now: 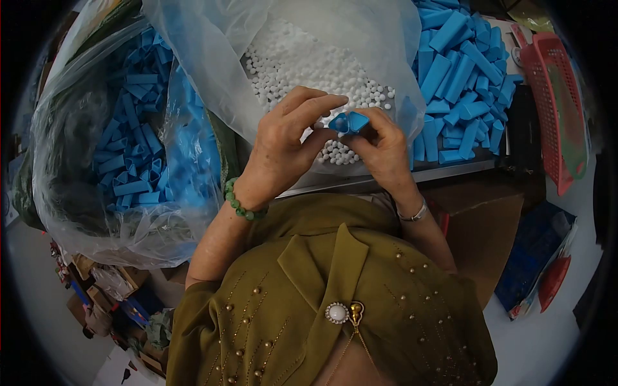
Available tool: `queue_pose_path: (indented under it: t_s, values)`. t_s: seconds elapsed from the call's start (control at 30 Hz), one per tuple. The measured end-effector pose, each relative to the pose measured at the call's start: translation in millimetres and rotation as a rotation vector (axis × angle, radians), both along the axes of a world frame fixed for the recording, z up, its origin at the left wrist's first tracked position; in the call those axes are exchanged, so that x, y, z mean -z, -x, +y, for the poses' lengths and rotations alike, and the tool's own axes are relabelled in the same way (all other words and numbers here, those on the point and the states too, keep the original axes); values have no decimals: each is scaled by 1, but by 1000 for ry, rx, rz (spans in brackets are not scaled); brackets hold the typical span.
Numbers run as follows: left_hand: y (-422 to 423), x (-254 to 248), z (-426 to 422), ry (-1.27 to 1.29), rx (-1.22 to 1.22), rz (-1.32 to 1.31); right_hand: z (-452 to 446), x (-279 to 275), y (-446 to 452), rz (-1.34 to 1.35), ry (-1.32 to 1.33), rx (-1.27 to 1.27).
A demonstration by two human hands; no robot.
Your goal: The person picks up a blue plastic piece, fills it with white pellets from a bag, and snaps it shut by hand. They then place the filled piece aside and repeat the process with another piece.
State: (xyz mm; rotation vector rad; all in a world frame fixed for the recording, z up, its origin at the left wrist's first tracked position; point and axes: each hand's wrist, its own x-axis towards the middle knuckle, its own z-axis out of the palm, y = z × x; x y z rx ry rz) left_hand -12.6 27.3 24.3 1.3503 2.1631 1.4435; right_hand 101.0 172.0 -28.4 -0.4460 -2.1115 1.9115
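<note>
My right hand [383, 145] holds a small blue triangular piece [358, 121] by its side, with the hollow end facing up. A second blue opening or flap [339, 123] lies against it on the left; whether both belong to one piece I cannot tell. My left hand [283, 141] is just left of these, its thumb at the blue edge and its index finger stretched out above, apart from the thumb. Under both hands are many small white balls [309, 64] on a clear plastic sheet [199, 32].
A clear plastic bag [129, 235] with many blue triangular pieces [132, 145] stands at the left. More blue pieces [460, 71] are heaped at the right, beside a red perforated basket [544, 96]. The metal table edge [450, 171] runs before my body, above a cardboard box [479, 225].
</note>
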Motion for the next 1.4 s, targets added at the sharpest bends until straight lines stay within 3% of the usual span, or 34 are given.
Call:
queue_pose_path:
  t_s: [0.07,0.2,0.27,0.3,0.37,0.4,0.47,0.6,0.67,0.77,0.9,0.97,1.1,1.13,1.2,1.27,1.33,1.4]
  values:
    - [1,1,-2,9,-7,-124,-1,0,-1,33,58,20]
    - [3,15,-2,-46,46,-103,-5,-7,0,29,147,-2]
    - [1,23,-2,-140,126,-325,-6,-9,3,124,-111,-39]
    - [1,26,-3,-144,123,-321,-5,-13,3,127,-115,-42]
    - [0,27,-6,-250,122,-549,0,-24,3,65,223,-149]
    - [-1,24,-8,-255,117,-546,3,-25,4,67,220,-156]
    - [-6,18,-11,-280,119,-783,8,-26,4,44,787,-265]
    - [-9,19,-16,-247,123,-741,4,-22,6,109,834,-318]
    - [-9,16,-16,-164,123,-489,2,-31,10,16,876,-312]
    - [-14,14,-16,-131,93,-418,-1,-34,11,-35,924,-263]
    - [-17,0,-17,-70,62,-332,-7,-49,12,-52,879,-213]
    - [-18,-2,-15,24,22,-156,-4,-46,11,-58,807,-262]
    - [-20,-3,-12,47,-6,-201,-6,-48,12,-96,777,-226]
    - [-20,-7,-12,-15,4,-315,-4,-53,8,-91,754,-211]
    - [-20,-8,-14,-164,8,-550,0,-69,2,61,397,-232]
    - [-16,-16,-16,-321,46,-692,10,-89,-3,237,215,-50]
    - [-5,-16,-25,-321,-1,-622,39,-107,-7,414,153,116]
    - [5,-7,-39,-26,48,-197,74,-122,-1,423,19,332]
